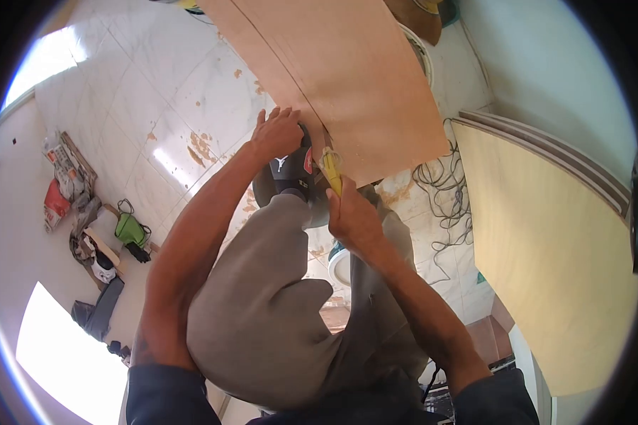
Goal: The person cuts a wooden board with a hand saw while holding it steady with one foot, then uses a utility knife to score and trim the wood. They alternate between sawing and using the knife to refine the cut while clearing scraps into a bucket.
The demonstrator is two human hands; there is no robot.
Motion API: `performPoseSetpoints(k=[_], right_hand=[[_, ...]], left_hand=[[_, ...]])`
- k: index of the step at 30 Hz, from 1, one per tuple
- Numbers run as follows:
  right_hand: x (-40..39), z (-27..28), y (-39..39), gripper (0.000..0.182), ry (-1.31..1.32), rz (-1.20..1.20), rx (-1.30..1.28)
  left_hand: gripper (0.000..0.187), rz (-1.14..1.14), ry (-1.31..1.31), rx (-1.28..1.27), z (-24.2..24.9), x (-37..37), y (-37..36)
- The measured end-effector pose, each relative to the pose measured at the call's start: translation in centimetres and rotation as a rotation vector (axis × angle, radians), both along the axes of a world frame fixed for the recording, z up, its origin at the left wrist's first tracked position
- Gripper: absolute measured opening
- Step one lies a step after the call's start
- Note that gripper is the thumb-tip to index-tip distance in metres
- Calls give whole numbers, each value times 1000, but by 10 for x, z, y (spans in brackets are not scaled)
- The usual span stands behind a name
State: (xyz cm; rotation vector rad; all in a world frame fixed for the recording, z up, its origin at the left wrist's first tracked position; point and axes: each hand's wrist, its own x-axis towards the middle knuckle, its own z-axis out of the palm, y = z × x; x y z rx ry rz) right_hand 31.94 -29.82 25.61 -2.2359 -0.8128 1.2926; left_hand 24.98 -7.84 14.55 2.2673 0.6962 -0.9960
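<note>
A large reddish-brown wood sheet [361, 78] stretches away in front of me, with a long dark line running along it. My left hand [276, 134] lies with fingers stretched out at the sheet's left edge, just above a black shoe [282, 173] with a white logo. My right hand [354, 219] is wrapped round a yellow-handled tool [331, 170], whose far end is pale and blurred. That end is at the sheet's near edge, close to where the dark line ends. The tool's exact kind cannot be made out.
Curved pale boards [546, 241] lean at the right. A tangled dark cable [443, 198] lies on the tiled floor. A white bucket [340, 268] is partly hidden by my legs. At left are a green bag [131, 230] and other items. Brown flakes [202, 147] dot the tiles.
</note>
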Motion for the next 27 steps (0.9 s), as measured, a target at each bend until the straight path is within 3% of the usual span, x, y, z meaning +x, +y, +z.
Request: performPoseSetpoints(k=[2, 5, 11, 12, 15, 17, 20, 27], right_hand=[[-5, 33, -10, 41, -33, -23, 20], [0, 45, -11, 40, 1, 11, -189], [5, -57, -8, 38, -176, -12, -11], [-3, -63, -19, 38, -179, -16, 12], [-3, -70, -19, 41, -194, -42, -5], [-14, -65, -27, 41, -189, -77, 7], [-13, -72, -29, 41, -250, -119, 89], [-5, -64, -27, 37, -325, -65, 85]], left_hand=[[49, 76, -144, -60, 19, 5, 6], [42, 162, -145, -194, 63, 23, 4], [67, -370, -102, 258, 6, 50, 22], [78, -413, 21, 242, -8, 53, 25], [76, -416, 114, 223, -36, 56, 23], [75, -385, 198, 162, -32, 55, 20], [71, -519, 339, 170, -12, 81, 31], [68, -638, 132, 229, 7, 133, 31]])
